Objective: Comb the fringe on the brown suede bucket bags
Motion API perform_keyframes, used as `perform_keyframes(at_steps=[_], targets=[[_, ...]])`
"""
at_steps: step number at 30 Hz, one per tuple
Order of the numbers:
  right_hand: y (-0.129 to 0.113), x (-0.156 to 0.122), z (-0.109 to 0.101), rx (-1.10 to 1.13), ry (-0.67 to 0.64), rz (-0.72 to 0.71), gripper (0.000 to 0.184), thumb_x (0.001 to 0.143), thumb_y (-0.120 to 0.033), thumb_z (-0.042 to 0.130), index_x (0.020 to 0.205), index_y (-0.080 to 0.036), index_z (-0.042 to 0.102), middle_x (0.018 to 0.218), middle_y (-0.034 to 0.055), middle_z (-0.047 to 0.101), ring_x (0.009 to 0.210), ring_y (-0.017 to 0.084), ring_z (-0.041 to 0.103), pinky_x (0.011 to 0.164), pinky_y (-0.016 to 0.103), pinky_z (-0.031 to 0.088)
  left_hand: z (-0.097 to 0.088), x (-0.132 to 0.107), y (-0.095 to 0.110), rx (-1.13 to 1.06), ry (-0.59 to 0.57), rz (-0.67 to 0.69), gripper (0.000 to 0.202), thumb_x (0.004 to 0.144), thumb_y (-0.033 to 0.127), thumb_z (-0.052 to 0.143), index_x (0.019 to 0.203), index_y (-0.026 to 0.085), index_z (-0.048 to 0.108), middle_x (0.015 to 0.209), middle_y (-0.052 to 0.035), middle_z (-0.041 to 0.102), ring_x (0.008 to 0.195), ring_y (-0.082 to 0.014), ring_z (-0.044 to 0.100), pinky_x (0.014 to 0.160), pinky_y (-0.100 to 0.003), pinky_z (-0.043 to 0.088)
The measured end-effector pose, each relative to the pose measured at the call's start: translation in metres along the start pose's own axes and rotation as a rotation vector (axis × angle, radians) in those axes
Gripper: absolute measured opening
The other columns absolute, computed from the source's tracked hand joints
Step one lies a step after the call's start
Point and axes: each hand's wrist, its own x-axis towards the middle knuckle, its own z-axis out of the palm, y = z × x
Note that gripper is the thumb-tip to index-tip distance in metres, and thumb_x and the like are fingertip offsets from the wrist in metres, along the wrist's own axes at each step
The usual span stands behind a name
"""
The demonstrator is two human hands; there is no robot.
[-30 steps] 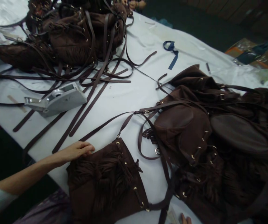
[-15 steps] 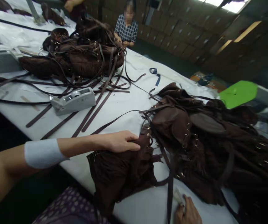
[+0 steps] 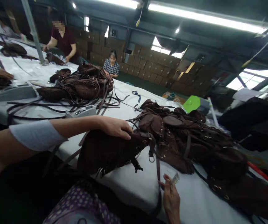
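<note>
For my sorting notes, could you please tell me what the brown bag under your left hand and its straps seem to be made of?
The brown bag under the left hand looks like suede or a suede-like fabric: matte, napped, with soft fringe. Its straps look like smooth leather or imitation: flat, slightly shiny, clean-edged. The rings look metallic.

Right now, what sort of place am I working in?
Most likely a bag-making workshop or factory: heaps of brown fringed bags and loose straps cover a long white table, and stacked cartons line the back wall.
</note>
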Motion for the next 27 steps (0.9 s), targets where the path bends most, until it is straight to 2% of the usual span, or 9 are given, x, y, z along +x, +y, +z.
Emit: perform_keyframes(at_steps=[4, 8, 10, 12, 16, 20, 22, 24, 27], targets=[[-0.032, -0.036, 0.01, 0.382, -0.126, 0.041, 0.076, 0.073, -0.075, 0.05, 0.119, -0.015, 0.059, 0.112, 0.0141, 0.067, 0.077, 0.023, 0.069, 0.07, 0.036, 0.054, 0.001, -0.011, 0.005, -0.185, -0.103, 0.0, 0.028, 0.084, 0.035, 0.054, 0.1, 0.015, 0.067, 0.084, -0.0006, 0.067, 0.072, -0.0131, 0.058, 0.067, -0.021, 0.045], [-0.055, -0.069, 0.027, 0.52, -0.253, 0.021, 0.074, 0.073, -0.072, 0.055, 0.121, -0.016, 0.06, 0.112, 0.0134, 0.068, 0.085, 0.024, 0.067, 0.067, 0.032, 0.054, 0.006, -0.003, -0.006, -0.31, -0.203, -0.006, 0.037, 0.083, 0.041, 0.056, 0.108, 0.016, 0.065, 0.091, -0.0034, 0.07, 0.073, -0.0156, 0.062, 0.071, -0.026, 0.049], [-0.058, -0.082, 0.036, 0.527, -0.303, -0.004, 0.069, 0.076, -0.071, 0.053, 0.119, -0.018, 0.062, 0.113, 0.0111, 0.068, 0.099, 0.025, 0.064, 0.075, 0.031, 0.053, 0.011, 0.011, -0.02, -0.22, -0.198, -0.008, 0.04, 0.083, 0.043, 0.055, 0.11, 0.016, 0.065, 0.096, -0.0039, 0.07, 0.077, -0.0167, 0.063, 0.073, -0.027, 0.049], [-0.055, -0.091, 0.046, 0.516, -0.33, -0.01, 0.067, 0.076, -0.071, 0.052, 0.115, -0.018, 0.065, 0.11, 0.0101, 0.069, 0.106, 0.026, 0.062, 0.079, 0.03, 0.052, 0.019, 0.029, -0.039, -0.002, -0.142, -0.019, 0.038, 0.083, 0.042, 0.053, 0.11, 0.018, 0.065, 0.099, -0.003, 0.07, 0.079, -0.0167, 0.063, 0.072, -0.025, 0.05], [-0.031, -0.096, 0.06, 0.447, -0.305, 0.118, 0.076, 0.073, -0.078, 0.047, 0.112, -0.015, 0.064, 0.085, 0.0096, 0.073, 0.081, 0.025, 0.068, 0.06, 0.029, 0.053, 0.051, 0.066, -0.078, 0.33, 0.006, -0.069, 0.03, 0.082, 0.031, 0.055, 0.106, 0.018, 0.067, 0.099, -0.007, 0.07, 0.082, -0.0208, 0.064, 0.075, -0.03, 0.05], [-0.01, -0.098, 0.059, 0.392, -0.226, 0.141, 0.086, 0.071, -0.082, 0.043, 0.121, -0.013, 0.056, 0.081, 0.0083, 0.071, 0.068, 0.023, 0.067, 0.049, 0.028, 0.05, 0.092, 0.082, -0.103, 0.474, 0.228, -0.121, 0.035, 0.088, 0.029, 0.048, 0.117, 0.015, 0.061, 0.118, -0.019, 0.061, 0.108, -0.0321, 0.057, 0.094, -0.051, 0.041], [-0.006, -0.099, 0.054, 0.353, -0.186, 0.131, 0.086, 0.073, -0.082, 0.04, 0.122, -0.014, 0.056, 0.086, 0.0094, 0.071, 0.071, 0.023, 0.067, 0.049, 0.029, 0.05, 0.114, 0.078, -0.114, 0.529, 0.305, -0.11, 0.043, 0.088, 0.033, 0.051, 0.129, 0.021, 0.052, 0.135, -0.0196, 0.049, 0.125, -0.0364, 0.043, 0.102, -0.061, 0.027], [-0.008, -0.099, 0.048, 0.269, -0.118, 0.101, 0.083, 0.075, -0.08, 0.037, 0.123, -0.015, 0.057, 0.091, 0.0096, 0.07, 0.07, 0.022, 0.067, 0.051, 0.029, 0.05, 0.136, 0.068, -0.126, 0.583, 0.334, -0.112, 0.053, 0.086, 0.044, 0.054, 0.135, 0.026, 0.046, 0.144, -0.0185, 0.039, 0.133, -0.0407, 0.031, 0.103, -0.068, 0.015], [-0.017, -0.098, 0.044, 0.166, 0.004, 0.022, 0.076, 0.078, -0.076, 0.038, 0.123, -0.019, 0.058, 0.082, 0.0056, 0.069, 0.062, 0.02, 0.063, 0.052, 0.029, 0.047, 0.17, 0.045, -0.146, 0.63, 0.355, -0.17, 0.062, 0.084, 0.06, 0.048, 0.137, 0.028, 0.046, 0.147, -0.0197, 0.036, 0.133, -0.0463, 0.029, 0.1, -0.072, 0.013]])
